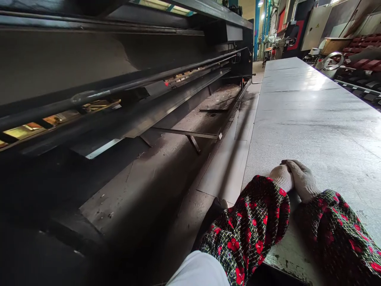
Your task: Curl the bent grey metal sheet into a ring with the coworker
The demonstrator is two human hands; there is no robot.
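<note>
My left hand [282,176] and my right hand [302,182], both in pale knit gloves, are clasped together on the grey sheet-metal surface [300,115]. The right hand lies over the front of the left, and its fingers curl round it. No object shows between them. The left fingertips are largely hidden under the right hand. Both forearms are covered by dark checked sleeves with red flowers, the left sleeve [247,222] and the right sleeve [345,226]. The sheet-metal surface is long and flat and runs away ahead of me.
On the left stands a long black machine [74,63] with a bar along its front and an angled metal ledge [166,115]. Low metal supports [190,134] reach over the dusty floor [143,174]. Farther back on the right are a handwheel [333,60] and stacked dark red parts [361,49].
</note>
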